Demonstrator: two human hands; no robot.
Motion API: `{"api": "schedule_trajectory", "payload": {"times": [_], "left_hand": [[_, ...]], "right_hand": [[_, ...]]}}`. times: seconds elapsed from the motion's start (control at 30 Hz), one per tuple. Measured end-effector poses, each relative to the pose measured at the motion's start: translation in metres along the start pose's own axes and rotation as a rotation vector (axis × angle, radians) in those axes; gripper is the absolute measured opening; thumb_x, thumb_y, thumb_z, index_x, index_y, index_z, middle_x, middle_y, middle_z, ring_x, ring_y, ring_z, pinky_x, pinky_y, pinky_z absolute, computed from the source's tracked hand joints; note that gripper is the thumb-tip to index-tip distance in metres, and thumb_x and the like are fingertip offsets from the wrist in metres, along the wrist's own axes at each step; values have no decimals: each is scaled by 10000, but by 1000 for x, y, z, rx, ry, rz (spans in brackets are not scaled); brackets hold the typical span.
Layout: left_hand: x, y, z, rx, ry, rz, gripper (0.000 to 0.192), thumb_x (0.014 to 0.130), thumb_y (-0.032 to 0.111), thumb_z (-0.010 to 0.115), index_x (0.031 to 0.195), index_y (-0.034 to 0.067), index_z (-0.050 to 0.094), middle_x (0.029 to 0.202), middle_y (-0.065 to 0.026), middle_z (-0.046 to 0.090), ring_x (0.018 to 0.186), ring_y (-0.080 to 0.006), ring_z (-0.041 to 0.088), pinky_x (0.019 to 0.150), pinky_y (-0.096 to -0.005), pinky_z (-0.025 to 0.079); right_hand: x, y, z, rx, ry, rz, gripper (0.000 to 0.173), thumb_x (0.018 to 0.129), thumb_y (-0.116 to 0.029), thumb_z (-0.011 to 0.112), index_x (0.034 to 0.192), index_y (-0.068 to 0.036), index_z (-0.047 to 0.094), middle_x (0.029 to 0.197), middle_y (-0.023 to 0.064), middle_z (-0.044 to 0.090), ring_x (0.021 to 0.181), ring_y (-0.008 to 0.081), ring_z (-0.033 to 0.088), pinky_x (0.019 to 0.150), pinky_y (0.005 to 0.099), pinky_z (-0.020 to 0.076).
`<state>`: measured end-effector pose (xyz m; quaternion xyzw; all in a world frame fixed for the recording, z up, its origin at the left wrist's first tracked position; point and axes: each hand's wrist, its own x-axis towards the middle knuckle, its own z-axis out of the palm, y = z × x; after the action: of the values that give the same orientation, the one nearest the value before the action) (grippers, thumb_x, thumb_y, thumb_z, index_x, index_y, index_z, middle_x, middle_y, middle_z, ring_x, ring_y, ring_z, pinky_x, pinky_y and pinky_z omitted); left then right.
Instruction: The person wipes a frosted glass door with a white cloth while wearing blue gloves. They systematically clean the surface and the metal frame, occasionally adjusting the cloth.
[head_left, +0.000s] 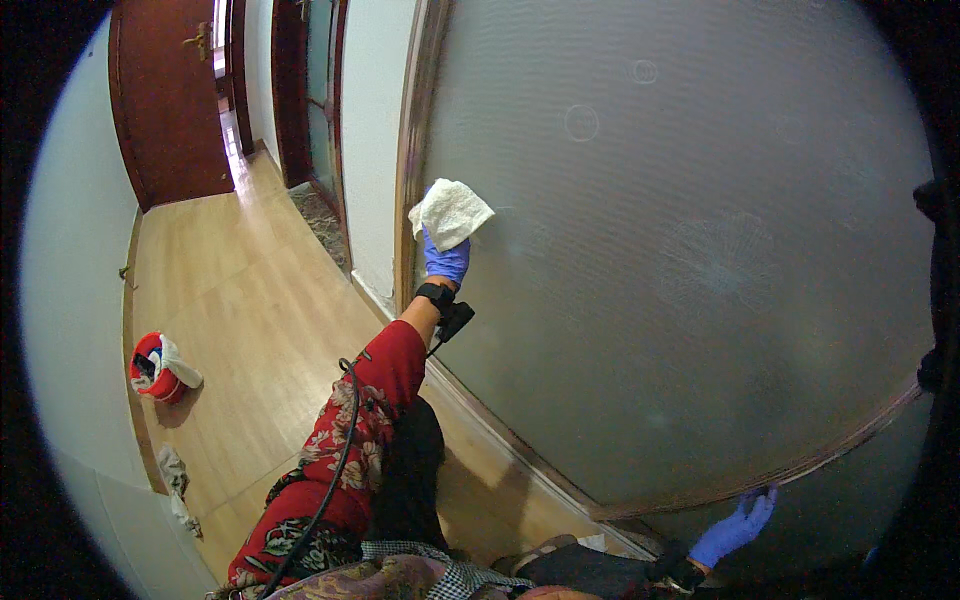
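Note:
My left hand (448, 260), in a blue disposable glove, grips a folded white cloth (454, 213). The cloth lies against a large frosted glass panel (615, 300), close to the left upright of its frame (411, 150). Fingers and palm are partly covered by the cloth. At lower right, my right hand (735, 529) wears a matching glove and holds nothing. Its fingers are spread, with the tips at the brownish dividing rail (690, 504) below the glass. Pale round marks and a large starburst-like pattern (720, 262) show on the panel.
A red bucket (166, 388) holding cloths stands by the left wall. Nearby, a crumpled rag (177, 487) lies on the tan floor (247, 315). Farther off is a brown door (169, 105), with a glazed doorway (319, 97) beside it. A black cable (341, 450) runs along my left sleeve.

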<state>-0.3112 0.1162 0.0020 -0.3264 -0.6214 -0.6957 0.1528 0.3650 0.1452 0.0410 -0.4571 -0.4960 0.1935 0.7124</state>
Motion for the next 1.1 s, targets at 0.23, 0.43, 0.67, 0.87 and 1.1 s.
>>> {"api": "schedule_trajectory", "payload": {"times": [0.23,0.43,0.67,0.87,1.1], "left_hand": [[-10,-43,-11,273,-86,-186,480,1058,352,387,1448,80,452,1541,-120,399,1440,-278,335,1201,-356,228],[20,16,-3,14,-2,184,607,945,77,596,1495,58,342,1452,-142,474,1368,-266,437,1155,-365,362],[28,21,-5,-143,-22,29,545,942,68,611,1439,35,389,1389,-119,527,1262,-236,528,1107,-354,410],[14,-15,-11,145,-76,4,436,981,222,586,1369,43,498,1378,-136,556,1267,-299,531,1099,-373,395],[3,18,-3,106,-130,-60,684,954,110,610,1530,42,247,1535,-121,377,1414,-247,379,1215,-352,240]], "right_hand": [[13,4,-3,-15,-39,-15,474,1012,-234,435,1425,-6,488,1472,134,462,1353,276,426,1130,450,361],[8,12,-9,-14,-33,-16,484,1007,-250,444,1426,-10,488,1485,133,454,1362,274,416,1125,452,354],[10,25,-18,-60,-34,-46,474,1006,-230,452,1427,-14,485,1481,134,460,1362,267,418,1125,445,350],[16,20,-9,-23,-38,-29,463,1005,-214,458,1423,-18,490,1470,131,473,1359,255,424,1121,436,350],[24,-8,4,67,-25,-18,460,1003,-208,455,1423,-24,494,1468,122,482,1351,254,436,1121,433,350]]}}
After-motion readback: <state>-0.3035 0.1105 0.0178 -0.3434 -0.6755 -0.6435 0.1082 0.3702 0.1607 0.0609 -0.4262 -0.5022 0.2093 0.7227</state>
